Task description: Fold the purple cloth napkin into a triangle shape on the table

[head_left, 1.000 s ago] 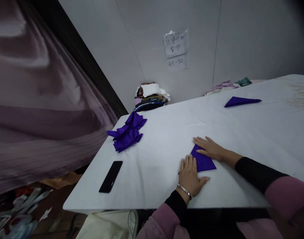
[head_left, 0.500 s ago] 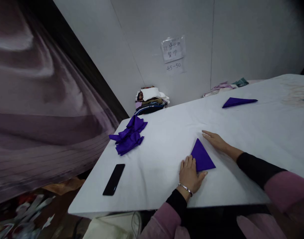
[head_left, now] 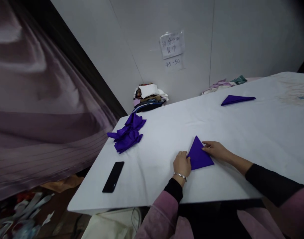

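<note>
A purple cloth napkin (head_left: pixel 199 157), folded into a triangle, lies on the white-covered table with its tip pointing away from me. My left hand (head_left: pixel 182 164) has its fingers curled round the napkin's left corner, thumb toward the cloth. On the opposite side, my right hand (head_left: pixel 216 150) pinches the right slanted edge, the thumb resting on top; the fingertips beneath are partly hidden. Farther back on the right lies another folded purple napkin (head_left: pixel 238 99). A crumpled heap of purple napkins (head_left: pixel 129 134) sits toward the table's left edge.
A black phone (head_left: pixel 113 177) lies near the front left of the white tablecloth (head_left: pixel 152 186). Behind the table stands a pile of folded clothes (head_left: pixel 150 97) against the wall. A pinkish curtain (head_left: pixel 42 132) hangs at the left, and paper signs (head_left: pixel 172 44) are on the wall.
My right hand has come in from beside the napkin to its right edge. My left hand, earlier spread at the lower left, has curled its fingers at the left corner.
</note>
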### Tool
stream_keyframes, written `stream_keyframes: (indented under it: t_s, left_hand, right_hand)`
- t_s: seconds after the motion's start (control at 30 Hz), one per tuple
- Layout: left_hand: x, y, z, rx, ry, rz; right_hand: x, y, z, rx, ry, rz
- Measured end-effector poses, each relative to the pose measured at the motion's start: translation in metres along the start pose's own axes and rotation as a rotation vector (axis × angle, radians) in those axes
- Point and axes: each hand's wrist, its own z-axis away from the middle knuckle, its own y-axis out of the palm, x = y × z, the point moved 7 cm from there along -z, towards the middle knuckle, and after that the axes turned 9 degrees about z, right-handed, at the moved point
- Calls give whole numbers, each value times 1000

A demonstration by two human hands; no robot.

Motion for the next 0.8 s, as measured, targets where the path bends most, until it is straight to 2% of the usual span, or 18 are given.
stream_keyframes:
  t_s: [0.2, 0.27, 0.33, 0.4, 0.47, 0.53, 0.6, 0.7, 0.8]
  left_hand:
    - [5, -1, 16, 80, -127, 60]
    - [6, 1, 20, 113, -148, 87]
    - [6, 1, 23, 133, -157, 106]
    - [6, 2, 23, 144, -162, 95]
    - [7, 2, 23, 157, -166, 67]
    - [9, 2, 21, 167, -160, 48]
    - [12, 0, 19, 177, -164, 52]
    - [16, -9, 12, 139, -171, 53]
    - [1, -20, -3, 22, -36, 75]
  right_hand:
    - [17, 5, -16, 57, -95, 158]
    - [26, 4, -12, 19, -160, 250]
    - [40, 4, 0, -87, -281, 378]
    - [57, 12, 20, -206, -460, 500]
    - [68, 31, 41, -253, -638, 579]
    - [69, 51, 54, -248, -734, 628]
    - [64, 66, 58, -219, -762, 663]
    - [56, 75, 56, -200, -762, 686]
    - [54, 73, 56, -206, -768, 672]
